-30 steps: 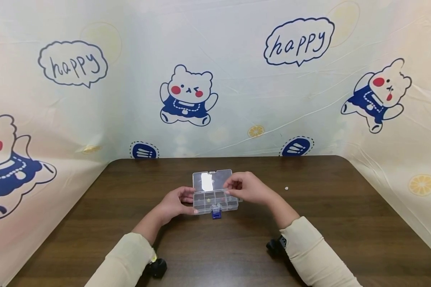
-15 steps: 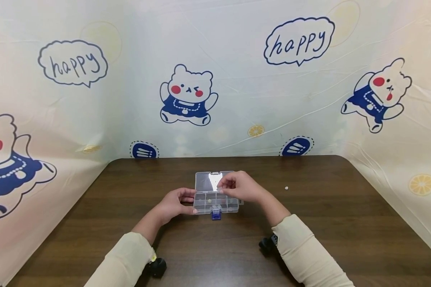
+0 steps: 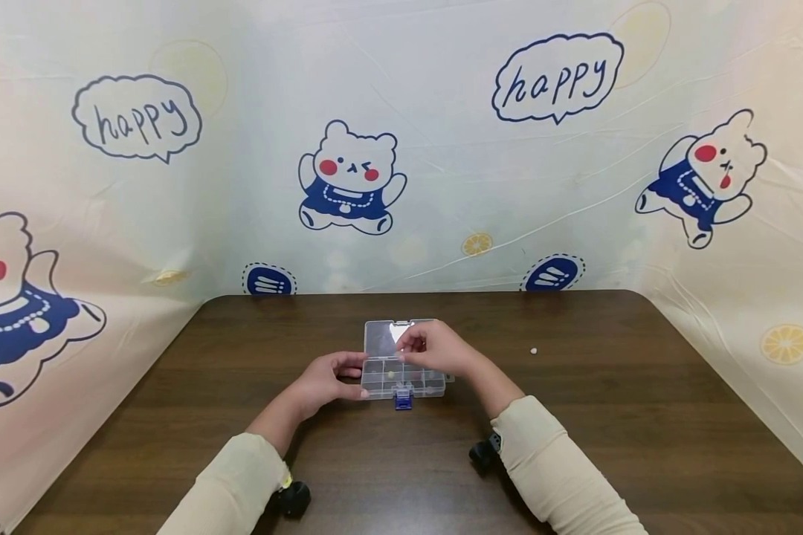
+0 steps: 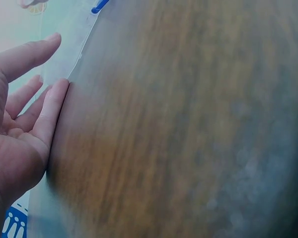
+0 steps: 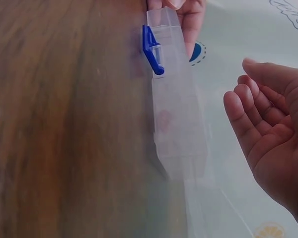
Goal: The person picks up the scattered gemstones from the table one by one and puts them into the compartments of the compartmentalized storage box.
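A clear plastic compartment box (image 3: 372,386) stands on the table with its lid (image 3: 378,338) raised at the back. Its blue latch (image 3: 403,401) hangs at the front. My left hand (image 3: 321,383) grips the box's left end, thumb at the front corner and fingers behind. Over the rear compartments is my right hand (image 3: 438,349), thumb and index fingertips close together; I cannot tell whether they pinch something small. A tiny yellowish bead (image 3: 391,374) lies in one compartment. Through the box wall a faint reddish spot (image 5: 164,121) shows in the right wrist view.
A small white piece (image 3: 534,351) lies on the brown wooden table (image 3: 575,446), right of the box. Behind the table hangs a printed cloth (image 3: 442,186) with cartoon bears. A black wrist camera (image 3: 294,499) sits under the left sleeve.
My right hand has moved left across the box, from its right side toward the middle. The box shifted slightly right early on. My left hand stays at the box's left end.
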Demonstrator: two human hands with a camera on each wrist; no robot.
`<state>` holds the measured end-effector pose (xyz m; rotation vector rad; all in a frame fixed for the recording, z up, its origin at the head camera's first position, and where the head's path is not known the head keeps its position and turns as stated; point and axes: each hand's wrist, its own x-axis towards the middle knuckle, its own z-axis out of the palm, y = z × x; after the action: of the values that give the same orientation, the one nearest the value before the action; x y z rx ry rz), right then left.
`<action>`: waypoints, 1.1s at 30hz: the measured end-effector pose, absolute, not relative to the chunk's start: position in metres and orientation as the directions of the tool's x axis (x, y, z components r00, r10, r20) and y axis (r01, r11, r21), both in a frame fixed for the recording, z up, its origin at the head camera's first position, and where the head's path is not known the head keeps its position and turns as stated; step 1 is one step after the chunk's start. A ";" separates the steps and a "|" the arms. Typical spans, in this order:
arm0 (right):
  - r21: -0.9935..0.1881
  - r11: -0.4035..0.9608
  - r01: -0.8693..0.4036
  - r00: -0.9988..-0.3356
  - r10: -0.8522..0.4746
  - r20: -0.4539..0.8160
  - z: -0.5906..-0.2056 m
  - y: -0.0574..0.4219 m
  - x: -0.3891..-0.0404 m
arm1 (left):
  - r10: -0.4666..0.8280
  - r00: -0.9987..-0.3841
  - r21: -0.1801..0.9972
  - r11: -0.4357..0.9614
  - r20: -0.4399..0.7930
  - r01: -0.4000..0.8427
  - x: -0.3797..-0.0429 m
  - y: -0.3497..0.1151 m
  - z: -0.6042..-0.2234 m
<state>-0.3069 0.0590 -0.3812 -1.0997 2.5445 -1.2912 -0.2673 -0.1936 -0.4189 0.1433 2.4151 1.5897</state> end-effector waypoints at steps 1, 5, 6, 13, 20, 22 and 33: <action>-0.733 0.384 -0.561 -0.738 -0.634 0.233 -0.382 0.058 -0.308 | 0.217 -0.964 0.914 0.402 -0.151 -0.052 -0.267 -0.194 -0.419; -0.735 0.387 -0.557 -0.736 -0.640 0.220 -0.386 0.052 -0.311 | 0.219 -0.964 0.911 0.409 -0.151 -0.050 -0.267 -0.194 -0.419; -0.733 0.392 -0.556 -0.736 -0.641 0.216 -0.387 0.050 -0.312 | 0.219 -0.964 0.910 0.411 -0.153 -0.051 -0.267 -0.194 -0.419; -0.724 0.397 -0.565 -0.717 -0.669 0.193 -0.388 0.036 -0.317 | 0.219 -0.964 0.907 0.419 -0.151 -0.047 -0.267 -0.194 -0.418; -0.717 0.417 -0.558 -0.725 -0.666 0.177 -0.388 0.023 -0.321 | 0.223 -0.964 0.917 0.395 -0.145 -0.047 -0.268 -0.195 -0.421; -0.716 0.425 -0.554 -0.729 -0.663 0.171 -0.387 0.020 -0.321 | 0.230 -0.964 0.920 0.390 -0.138 -0.038 -0.267 -0.195 -0.421; -0.717 0.486 -0.500 -0.761 -0.642 0.095 -0.387 0.007 -0.321 | 0.256 -0.958 0.931 0.364 -0.125 -0.024 -0.265 -0.195 -0.417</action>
<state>-0.3214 0.0073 -0.3868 -0.9884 2.5433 -1.1341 -0.2650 -0.1945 -0.4166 0.2073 2.3781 1.6295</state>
